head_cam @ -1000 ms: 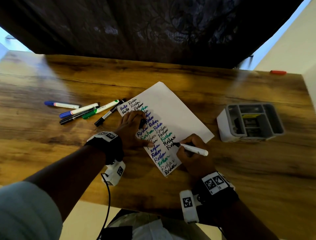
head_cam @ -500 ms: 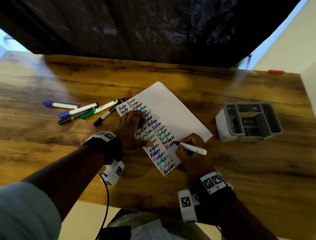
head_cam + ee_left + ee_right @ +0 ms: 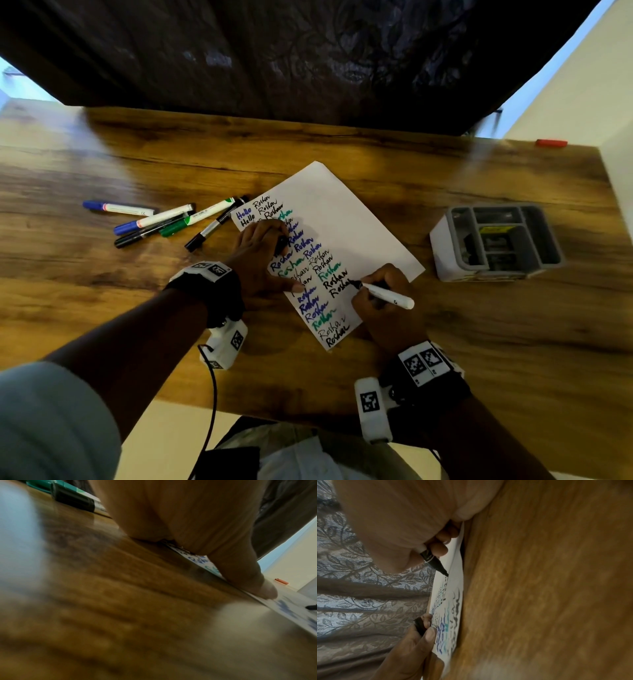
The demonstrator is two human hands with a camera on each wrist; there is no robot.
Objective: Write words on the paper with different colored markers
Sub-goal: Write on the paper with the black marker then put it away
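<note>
Right hand point(image 3: 383, 301) grips a black marker point(image 3: 385, 294), tip on the paper point(image 3: 356, 222); left hand point(image 3: 260, 260) holds a black cap point(image 3: 281, 244) and pins the sheet.

Head view: the paper lies askew on the wooden table point(image 3: 479, 342), spare markers point(image 3: 164, 222) to its left, a grey organizer point(image 3: 496, 243) to its right. Left wrist view: the thumb point(image 3: 254, 582) presses the paper's edge point(image 3: 291, 609). Right wrist view: curled fingers point(image 3: 439, 549) pinch the marker point(image 3: 433, 562), its nib touching the sheet point(image 3: 453, 566); the left hand point(image 3: 412, 642) clasps the cap point(image 3: 419, 626).

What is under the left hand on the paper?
The left hand rests on the paper, covering parts of several written lines. Its fingers hold a black marker cap. The covered words cannot be read.
</note>
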